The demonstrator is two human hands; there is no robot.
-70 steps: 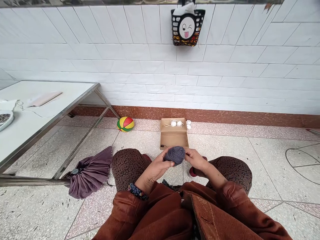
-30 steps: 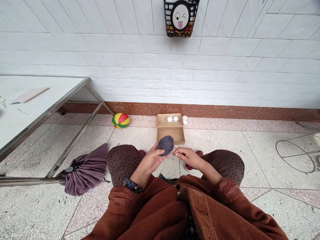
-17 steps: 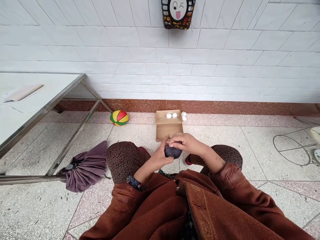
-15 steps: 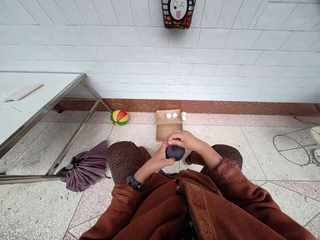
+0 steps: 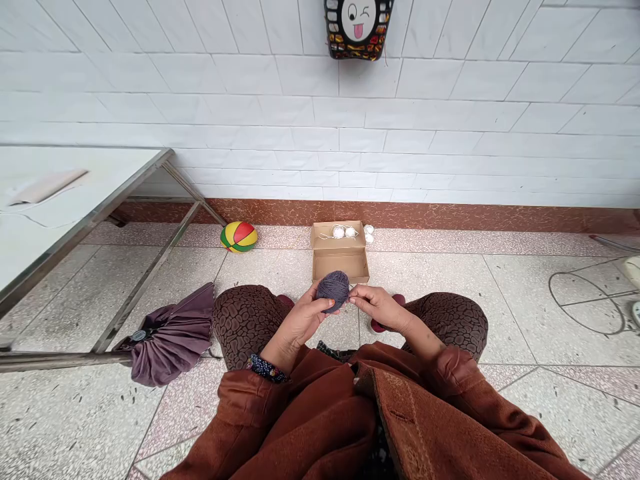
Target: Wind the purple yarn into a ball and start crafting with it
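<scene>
A dark grey-purple ball of yarn rests in my left hand, with the thumb over its near side and the fingers beneath it. At the ball's right side, my right hand is closed in a pinch on what looks like the yarn's strand; the strand itself is barely visible. Just beyond the ball, an open cardboard box lies on the floor. White balls of yarn sit in its far half, and more white balls lie on the floor at its right.
A white-topped metal table stands at left, with a folded umbrella by its leg. A colourful ball is near the wall. A black basket hangs above. On the right is a wire stand.
My left hand has turned the yarn ball up and to the left. My right hand has come off the top of the ball and moved to its right side, lower down.
</scene>
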